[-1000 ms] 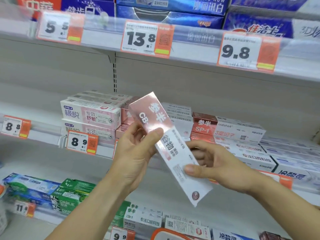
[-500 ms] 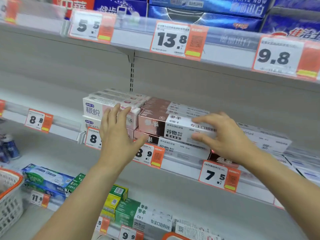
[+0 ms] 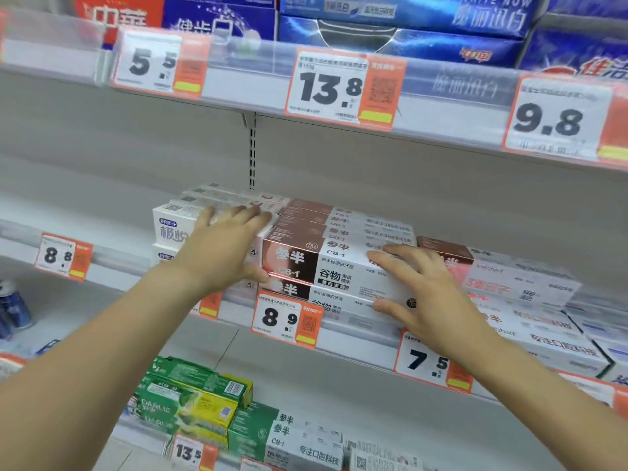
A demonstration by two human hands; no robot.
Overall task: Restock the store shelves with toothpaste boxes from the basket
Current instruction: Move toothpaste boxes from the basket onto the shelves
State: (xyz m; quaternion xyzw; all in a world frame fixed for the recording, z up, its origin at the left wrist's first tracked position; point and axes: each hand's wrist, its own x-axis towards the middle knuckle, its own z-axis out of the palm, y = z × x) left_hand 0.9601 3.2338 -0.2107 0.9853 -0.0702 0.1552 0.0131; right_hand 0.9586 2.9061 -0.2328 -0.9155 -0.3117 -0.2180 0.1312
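Up on the middle shelf (image 3: 356,326), both hands lie against a stack of toothpaste boxes. The left hand (image 3: 217,253) has its grip spread, fingers straight and flat over the top of the white boxes (image 3: 171,226) and reaching to the left end of the brown-and-white CB-1 box (image 3: 339,266), with the thumb touching the lower left corner of that box. The right hand (image 3: 424,294) also has its grip spread: fingers straight and resting on the front face of the same box toward its right end, thumb low against the box beneath it. Neither hand curls round anything.

The CB-1 box sits between the two grips, topmost at the front of a two-high stack, with more boxes of the same kind behind it. Just right of the right grip is a stack of white boxes with a dark red end (image 3: 509,277). Directly below the left grip's thumb hangs an 8.9 price tag (image 3: 287,319); below the right wrist hangs a 7.5 price tag (image 3: 428,362). Far left of the left grip is an 8.8 price tag (image 3: 63,256).

Above both grips, the upper shelf (image 3: 238,83) carries blue boxes (image 3: 401,35) and tags reading 5.5, 13.8 and 9.8. Below the left forearm, green and yellow boxes (image 3: 193,402) lie on the lower shelf.
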